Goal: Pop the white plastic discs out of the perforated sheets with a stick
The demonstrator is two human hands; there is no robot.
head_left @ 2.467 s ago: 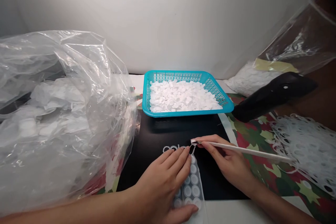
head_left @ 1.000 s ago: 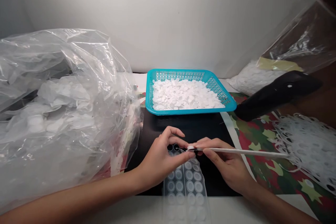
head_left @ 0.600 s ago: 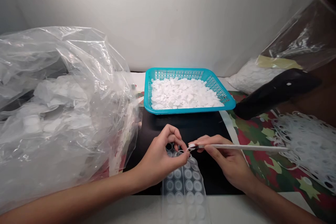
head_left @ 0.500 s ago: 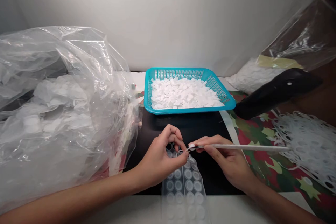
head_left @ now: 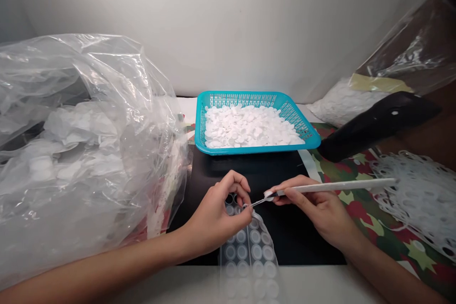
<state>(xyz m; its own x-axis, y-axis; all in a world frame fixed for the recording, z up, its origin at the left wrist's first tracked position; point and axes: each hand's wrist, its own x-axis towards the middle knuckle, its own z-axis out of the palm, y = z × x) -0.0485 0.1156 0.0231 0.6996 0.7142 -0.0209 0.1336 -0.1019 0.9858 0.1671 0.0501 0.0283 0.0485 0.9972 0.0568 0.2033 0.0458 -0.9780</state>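
Note:
My left hand (head_left: 228, 209) pinches the end of a thin pale strip (head_left: 259, 202) between thumb and finger, above a translucent sheet of round cups (head_left: 249, 251). My right hand (head_left: 313, 202) is closed around a long white tool (head_left: 338, 185) with a dark tip section, tilted up to the right. A small white piece (head_left: 268, 194) sits at the tool's tip, by the right fingertips. The strip stretches between both hands. Beyond them stands a blue basket (head_left: 258, 150) holding many small white discs (head_left: 249, 126).
A large clear plastic bag (head_left: 142, 104) with white pieces fills the left. At right are a black wrapped object (head_left: 377, 126), a pile of translucent rings (head_left: 416, 194) and a white-filled bag (head_left: 335, 102). A black mat (head_left: 210, 166) lies under the hands.
My right hand has moved a little to the right with the tool, whose far end has risen. The strip between the hands is longer. My left hand has barely moved.

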